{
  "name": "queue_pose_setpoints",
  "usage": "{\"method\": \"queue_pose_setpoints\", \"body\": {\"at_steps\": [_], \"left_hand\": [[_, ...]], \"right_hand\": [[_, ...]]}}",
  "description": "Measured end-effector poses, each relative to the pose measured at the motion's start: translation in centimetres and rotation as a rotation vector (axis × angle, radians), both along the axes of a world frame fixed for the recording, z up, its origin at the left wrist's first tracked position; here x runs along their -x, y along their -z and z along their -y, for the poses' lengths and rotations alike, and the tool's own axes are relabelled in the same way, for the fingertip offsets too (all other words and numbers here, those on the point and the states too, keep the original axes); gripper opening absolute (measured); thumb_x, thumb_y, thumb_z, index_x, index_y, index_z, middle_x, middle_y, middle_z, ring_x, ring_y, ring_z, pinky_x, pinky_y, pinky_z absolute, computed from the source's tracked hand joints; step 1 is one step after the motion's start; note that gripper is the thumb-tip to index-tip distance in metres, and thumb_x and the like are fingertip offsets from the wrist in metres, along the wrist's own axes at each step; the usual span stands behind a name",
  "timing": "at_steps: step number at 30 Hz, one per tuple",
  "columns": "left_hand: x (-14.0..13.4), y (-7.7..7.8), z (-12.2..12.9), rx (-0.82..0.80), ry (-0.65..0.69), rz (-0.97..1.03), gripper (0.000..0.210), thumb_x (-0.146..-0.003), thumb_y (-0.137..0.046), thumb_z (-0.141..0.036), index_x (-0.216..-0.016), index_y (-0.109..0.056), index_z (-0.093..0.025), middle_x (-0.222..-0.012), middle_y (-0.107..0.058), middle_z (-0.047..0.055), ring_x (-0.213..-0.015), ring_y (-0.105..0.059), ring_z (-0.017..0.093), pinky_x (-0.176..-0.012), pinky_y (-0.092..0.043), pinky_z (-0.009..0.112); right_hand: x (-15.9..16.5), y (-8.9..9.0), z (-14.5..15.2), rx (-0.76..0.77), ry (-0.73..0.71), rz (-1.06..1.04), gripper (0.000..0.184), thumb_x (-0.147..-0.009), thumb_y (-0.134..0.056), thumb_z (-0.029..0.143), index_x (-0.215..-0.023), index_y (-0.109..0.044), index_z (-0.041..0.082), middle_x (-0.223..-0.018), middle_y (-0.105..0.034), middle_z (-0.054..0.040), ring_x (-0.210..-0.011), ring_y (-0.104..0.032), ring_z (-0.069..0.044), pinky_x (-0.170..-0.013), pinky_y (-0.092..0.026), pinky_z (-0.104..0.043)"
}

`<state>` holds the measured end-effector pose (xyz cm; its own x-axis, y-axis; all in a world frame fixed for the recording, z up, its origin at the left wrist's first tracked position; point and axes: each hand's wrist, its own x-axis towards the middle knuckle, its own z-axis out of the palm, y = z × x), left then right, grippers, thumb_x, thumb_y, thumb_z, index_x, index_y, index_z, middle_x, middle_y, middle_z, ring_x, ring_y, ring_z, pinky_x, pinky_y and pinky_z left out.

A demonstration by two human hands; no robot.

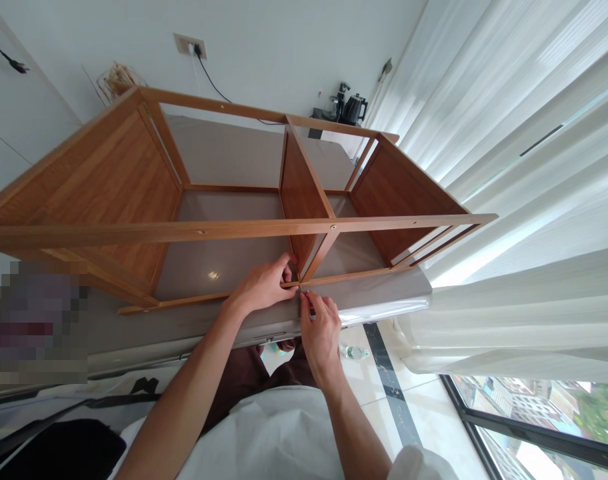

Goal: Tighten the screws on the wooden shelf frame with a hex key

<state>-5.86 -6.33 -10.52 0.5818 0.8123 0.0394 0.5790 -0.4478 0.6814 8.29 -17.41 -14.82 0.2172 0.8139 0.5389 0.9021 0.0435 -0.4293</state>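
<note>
A brown wooden frame (244,229) with slatted side panels and a middle divider panel (307,177) lies across a grey-topped table (219,263). My left hand (267,283) curls its fingers around the near lower rail, where the divider meets it. Just to the right, my right hand (321,323) pinches something small and dark against the outer face of that rail joint. It is too small to name. Screw holes show along the upper rail.
A black kettle (355,109) and a coffee maker stand beyond the table by the wall. White curtains (524,200) hang on the right. A plastic bottle (355,353) lies on the tiled floor. A wall socket (189,46) has cords plugged in.
</note>
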Motion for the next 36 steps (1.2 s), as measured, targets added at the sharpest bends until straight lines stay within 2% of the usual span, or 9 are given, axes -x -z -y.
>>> {"method": "queue_pose_setpoints", "body": {"at_steps": [12,18,25,31,36], "left_hand": [[0.02,0.24,-0.08,0.003,0.000,0.003,0.044,-0.079,-0.068,-0.034,-0.118,-0.049,-0.026,-0.088,-0.068,-0.004,-0.075,-0.065,0.017,-0.064,-0.045,0.027],[0.05,0.23,-0.14,-0.001,0.004,-0.002,0.043,-0.079,-0.068,-0.034,-0.117,-0.048,-0.027,-0.088,-0.068,-0.005,-0.075,-0.064,0.016,-0.062,-0.043,0.027],[0.10,0.24,-0.15,0.004,0.010,0.002,0.040,-0.079,-0.068,-0.033,-0.114,-0.051,-0.026,-0.089,-0.068,-0.004,-0.076,-0.064,0.016,-0.063,-0.043,0.027],[0.08,0.13,-0.17,0.033,0.005,-0.005,0.044,-0.079,-0.068,-0.035,-0.119,-0.050,-0.026,-0.090,-0.069,-0.002,-0.077,-0.066,0.018,-0.064,-0.045,0.028],[0.07,0.20,-0.19,0.017,0.007,0.009,0.042,-0.079,-0.067,-0.033,-0.117,-0.050,-0.025,-0.089,-0.068,-0.003,-0.076,-0.065,0.017,-0.064,-0.045,0.027]], "right_hand": [[-0.06,-0.71,0.03,0.013,-0.031,0.131,0.021,-0.103,-0.049,0.022,-0.100,-0.069,0.020,-0.079,-0.072,-0.0033,-0.073,-0.061,-0.018,-0.073,-0.038,-0.032],[0.13,-0.82,0.15,-0.019,-0.049,0.132,0.017,-0.102,-0.052,0.020,-0.103,-0.069,0.019,-0.080,-0.074,-0.0026,-0.073,-0.061,-0.017,-0.072,-0.037,-0.032],[-0.25,-0.86,0.14,0.046,-0.108,0.177,0.021,-0.104,-0.049,0.021,-0.112,-0.068,0.022,-0.100,-0.076,-0.0040,-0.079,-0.063,-0.017,-0.074,-0.037,-0.033],[-0.21,-0.88,0.02,0.027,-0.094,0.116,0.023,-0.103,-0.048,0.021,-0.109,-0.070,0.022,-0.089,-0.076,-0.0030,-0.076,-0.064,-0.017,-0.074,-0.039,-0.033],[0.06,-0.59,-0.31,0.025,0.010,0.004,0.023,-0.103,-0.050,0.030,-0.097,-0.071,0.021,-0.079,-0.073,-0.0034,-0.074,-0.062,-0.018,-0.075,-0.038,-0.032]]}}
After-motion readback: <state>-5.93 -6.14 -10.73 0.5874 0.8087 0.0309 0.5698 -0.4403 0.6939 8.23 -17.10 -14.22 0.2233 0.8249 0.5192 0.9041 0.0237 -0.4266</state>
